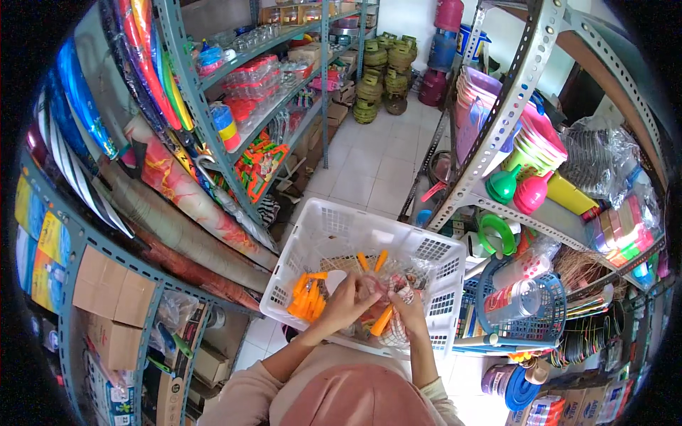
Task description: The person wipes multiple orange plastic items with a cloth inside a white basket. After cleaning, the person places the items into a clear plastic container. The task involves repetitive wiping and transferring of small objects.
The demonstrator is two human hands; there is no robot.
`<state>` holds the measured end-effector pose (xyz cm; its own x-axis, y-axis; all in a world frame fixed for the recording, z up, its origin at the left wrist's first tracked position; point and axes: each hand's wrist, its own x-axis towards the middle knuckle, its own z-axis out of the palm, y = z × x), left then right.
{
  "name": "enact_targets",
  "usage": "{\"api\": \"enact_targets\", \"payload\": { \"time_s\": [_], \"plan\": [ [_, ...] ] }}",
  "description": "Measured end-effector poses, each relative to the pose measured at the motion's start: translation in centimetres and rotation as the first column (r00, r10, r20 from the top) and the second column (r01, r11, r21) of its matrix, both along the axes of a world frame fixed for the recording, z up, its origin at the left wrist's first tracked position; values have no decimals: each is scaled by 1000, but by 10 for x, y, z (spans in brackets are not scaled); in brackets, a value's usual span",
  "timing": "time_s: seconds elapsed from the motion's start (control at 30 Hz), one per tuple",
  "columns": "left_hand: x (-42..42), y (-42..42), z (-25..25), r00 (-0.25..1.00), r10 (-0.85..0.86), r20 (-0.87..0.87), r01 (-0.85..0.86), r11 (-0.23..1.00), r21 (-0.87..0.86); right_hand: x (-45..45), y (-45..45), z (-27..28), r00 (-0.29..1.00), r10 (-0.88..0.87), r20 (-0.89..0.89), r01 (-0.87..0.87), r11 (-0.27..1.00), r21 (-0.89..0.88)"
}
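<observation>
Both hands are inside a white plastic crate [367,213] with grid sides. My left hand [343,306] pinches a thin, pinkish see-through piece, perhaps plastic wrapping, near the crate's middle. My right hand [409,311] grips a checkered red-and-white item [395,333], cloth or netting; I cannot tell which. An orange handle [382,320] sticks out beside that item. To the left lies a bunch of orange-handled utensils [306,301]. Two more orange handles [380,260] rise behind my hands. Clear plastic bags and a woven tan piece [338,262] lie under and behind them.
Metal shelving [324,85] with glassware and plastic goods stands at the left. Plastic rolls [186,181] lean beside it. A right-hand rack [501,101] holds buckets and funnels. A blue basket [554,314] sits right of the crate. Green gas cylinders [367,96] stand down the tiled aisle.
</observation>
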<state>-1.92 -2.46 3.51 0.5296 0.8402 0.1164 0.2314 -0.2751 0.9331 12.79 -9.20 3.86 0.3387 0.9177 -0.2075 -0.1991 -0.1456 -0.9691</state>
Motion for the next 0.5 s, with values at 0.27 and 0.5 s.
{"api": "enact_targets", "payload": {
  "time_s": [0.27,0.5],
  "plan": [
    [3,-13,-7,965,-214,-151,205,976,-73,2,10,-26,952,-137,273,134,991,30],
    [12,-26,4,882,-250,-399,320,940,117,8,11,-39,723,-221,654,134,974,180]
  ]
}}
